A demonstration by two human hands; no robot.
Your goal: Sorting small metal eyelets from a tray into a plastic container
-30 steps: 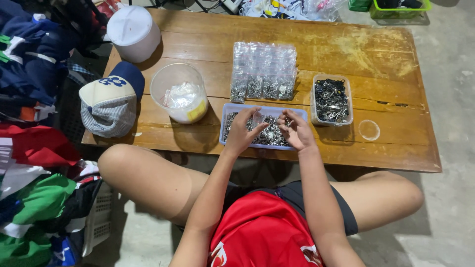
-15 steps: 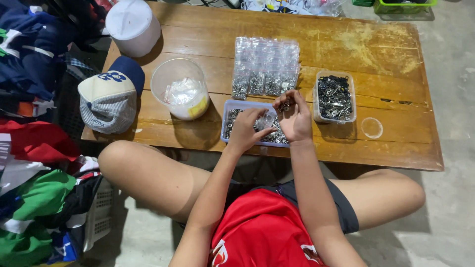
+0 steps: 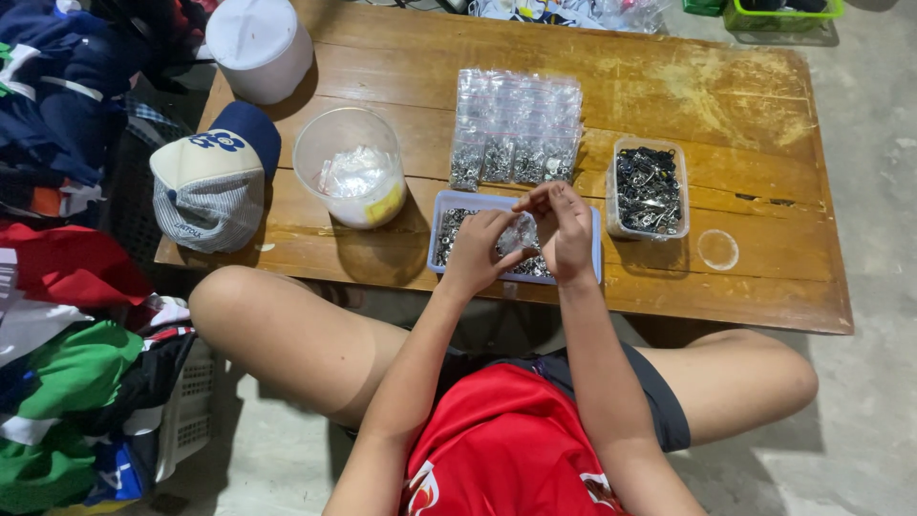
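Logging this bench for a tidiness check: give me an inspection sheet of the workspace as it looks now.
Surface: low wooden table, worn and scratched.
Job's things: blue tray of small metal parts; small clear bag between both hands.
Clutter: row of filled clear bags; clear box of dark parts; round tub holding plastic; white lidded tub; cap; small clear lid.
Grips: left hand and right hand pinch the bag over the tray.
Cables: nothing seen.
Surroundings: piled clothes on the person's left; concrete floor.
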